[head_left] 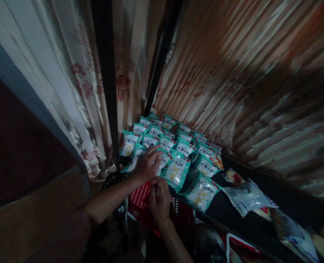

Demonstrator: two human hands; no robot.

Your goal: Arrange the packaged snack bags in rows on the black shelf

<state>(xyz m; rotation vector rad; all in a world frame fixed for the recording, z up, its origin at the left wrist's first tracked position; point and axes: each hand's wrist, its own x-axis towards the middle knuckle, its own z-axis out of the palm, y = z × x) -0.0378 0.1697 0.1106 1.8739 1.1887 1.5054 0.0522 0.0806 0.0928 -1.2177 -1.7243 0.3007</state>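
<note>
Rows of teal-and-white snack bags (175,170) with Chinese lettering stand and lean on a black shelf. My left hand (147,164) reaches over the front row on the left, its fingers stretched across one snack bag and partly covering it. Whether it presses on that bag I cannot tell. Just below, my right hand (160,201) is over a red plastic basket (140,195), close to the front bags. Its fingers are curled in, and what lies between them is hidden in shadow.
Clear packets (249,197) lie along the black shelf (228,219) to the right. Pleated, printed curtains (206,73) hang behind and at the left. Dark upright posts (105,73) stand at the shelf's left end. A white-edged red container (241,243) is low at right.
</note>
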